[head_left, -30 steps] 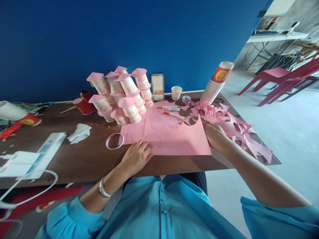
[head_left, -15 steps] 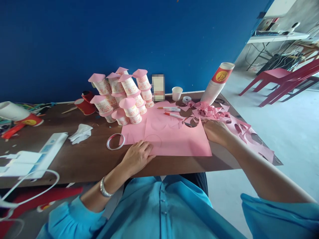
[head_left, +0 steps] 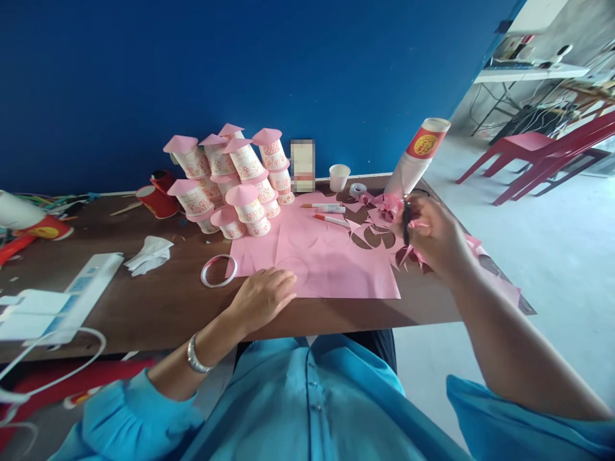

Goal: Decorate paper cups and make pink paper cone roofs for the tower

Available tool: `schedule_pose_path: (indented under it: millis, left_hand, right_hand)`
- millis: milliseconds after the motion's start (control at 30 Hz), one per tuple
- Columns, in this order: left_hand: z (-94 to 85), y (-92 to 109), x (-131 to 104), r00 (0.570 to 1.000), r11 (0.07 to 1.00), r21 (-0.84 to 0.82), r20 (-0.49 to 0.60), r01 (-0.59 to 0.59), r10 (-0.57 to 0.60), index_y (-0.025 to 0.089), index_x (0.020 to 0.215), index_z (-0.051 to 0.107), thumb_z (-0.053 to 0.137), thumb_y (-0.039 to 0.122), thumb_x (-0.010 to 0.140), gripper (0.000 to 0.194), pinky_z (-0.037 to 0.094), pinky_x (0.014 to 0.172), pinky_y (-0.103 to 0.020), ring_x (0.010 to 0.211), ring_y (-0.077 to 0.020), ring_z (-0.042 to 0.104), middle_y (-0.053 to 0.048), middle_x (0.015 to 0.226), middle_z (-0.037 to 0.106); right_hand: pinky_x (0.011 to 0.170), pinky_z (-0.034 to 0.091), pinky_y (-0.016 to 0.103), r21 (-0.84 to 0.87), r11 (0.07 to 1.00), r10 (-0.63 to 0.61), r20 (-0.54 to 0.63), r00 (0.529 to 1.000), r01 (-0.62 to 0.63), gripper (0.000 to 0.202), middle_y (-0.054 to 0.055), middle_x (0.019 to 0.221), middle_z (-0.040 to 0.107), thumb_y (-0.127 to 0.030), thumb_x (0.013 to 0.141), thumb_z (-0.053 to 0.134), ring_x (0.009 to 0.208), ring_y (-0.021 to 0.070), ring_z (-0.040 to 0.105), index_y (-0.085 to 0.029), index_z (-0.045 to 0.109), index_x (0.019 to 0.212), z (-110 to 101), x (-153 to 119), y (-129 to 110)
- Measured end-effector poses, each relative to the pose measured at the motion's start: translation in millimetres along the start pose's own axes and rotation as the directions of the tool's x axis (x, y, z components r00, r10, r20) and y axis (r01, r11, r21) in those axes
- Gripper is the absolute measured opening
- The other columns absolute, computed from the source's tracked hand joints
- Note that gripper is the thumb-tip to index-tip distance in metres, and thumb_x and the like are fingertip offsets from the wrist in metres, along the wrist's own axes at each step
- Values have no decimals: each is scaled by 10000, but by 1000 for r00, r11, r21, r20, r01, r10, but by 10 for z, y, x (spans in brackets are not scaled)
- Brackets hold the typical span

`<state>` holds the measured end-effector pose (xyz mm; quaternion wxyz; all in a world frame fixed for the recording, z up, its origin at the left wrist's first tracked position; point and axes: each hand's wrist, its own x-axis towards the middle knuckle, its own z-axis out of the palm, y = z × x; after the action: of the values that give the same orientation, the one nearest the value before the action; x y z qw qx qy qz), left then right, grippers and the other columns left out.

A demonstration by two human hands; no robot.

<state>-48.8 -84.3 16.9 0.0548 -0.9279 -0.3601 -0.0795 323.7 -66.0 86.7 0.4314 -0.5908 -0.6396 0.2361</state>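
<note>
A large sheet of pink paper [head_left: 346, 269] lies on the brown table, with circles drawn on it and curved cut-outs along its far right side. My left hand [head_left: 264, 296] is at its near edge, fingers together and bent over the paper, the thumb low beside the edge. My right hand [head_left: 435, 234] is raised over the pink scraps [head_left: 387, 208] at the right, closed around dark-handled scissors [head_left: 406, 221], blades pointing up and away. Motion blurs the right fingers. Several markers [head_left: 331, 219] rest on the sheet.
Stacked, drawn-on paper cups with pink cone roofs [head_left: 247, 163] stand at the back left. A leaning stack of cups [head_left: 408, 168], a single cup [head_left: 339, 178] and a tape roll [head_left: 358, 189] are behind. Left are a white ring [head_left: 218, 271], crumpled tissue [head_left: 150, 255] and power strip [head_left: 84, 294].
My right hand has risen from the scraps beside the sheet and now has the scissors in it. My left hand stays at the near edge, its fingers slightly shifted.
</note>
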Motion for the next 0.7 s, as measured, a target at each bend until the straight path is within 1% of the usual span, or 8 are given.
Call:
schedule_pose_path:
  millis: [67,100,167,233,333,467,600,700]
  left_hand:
    - [-53,-45,6,987,987,6,-12,158,-158,183,1241,659,659,274,1008,250,597,870,-420,1084,-288,743,-128,1269,758]
    - [-76,-66,13,967,967,25,-4,253,-253,174,1262,653,663,293,1006,283,603,854,-435,1094,-308,744,-147,1280,751]
    - [-105,-97,38,914,914,65,36,401,-403,152,1308,634,680,342,993,371,610,841,-473,1114,-351,742,-177,1271,744]
    - [-104,-110,76,876,880,64,90,471,-475,136,1371,594,727,394,959,504,610,883,-508,1151,-381,733,-190,1256,742]
    - [-61,-111,141,845,852,7,127,523,-520,143,1423,539,809,432,888,665,601,944,-509,1187,-390,726,-192,1256,738]
    - [-20,-121,200,807,805,-79,135,588,-576,174,1396,520,831,437,867,668,602,918,-465,1142,-371,750,-174,1244,755]
    - [-57,-120,219,771,754,-168,189,635,-608,190,1321,543,852,413,853,604,587,922,-434,1131,-341,756,-132,1250,767]
    - [-114,-82,190,738,724,-147,197,674,-646,195,1329,538,849,419,861,605,573,951,-433,1177,-338,744,-128,1259,771]
  right_hand:
    - [841,621,415,103,994,-35,111,993,24,469,112,1133,709,-496,884,746,1007,283,684,-277,619,1279,286,-56,6]
    - [813,620,393,136,991,-38,180,983,13,454,99,1101,708,-504,886,740,961,264,686,-268,624,1257,442,-76,17]
    - [747,601,350,151,988,-60,208,976,29,418,79,1023,696,-497,877,730,932,250,678,-244,631,1195,743,-110,52]
    - [734,588,325,137,990,-74,224,972,44,342,73,1014,703,-450,896,679,919,233,677,-235,639,1159,998,-146,100]
    - [773,601,340,130,991,-51,255,966,18,326,81,1049,730,-400,916,636,885,222,692,-233,651,1195,1257,-217,186]
    - [871,611,389,117,993,-35,230,972,8,368,93,1139,752,-367,904,647,973,257,729,-249,662,1252,1396,-306,286]
    - [965,593,404,154,988,-30,230,973,-6,385,75,1179,758,-372,912,636,1050,259,728,-264,660,1281,1407,-345,332]
    - [981,588,403,173,985,-32,237,971,-10,407,85,1223,750,-338,897,623,1072,259,728,-252,656,1294,1392,-353,339]
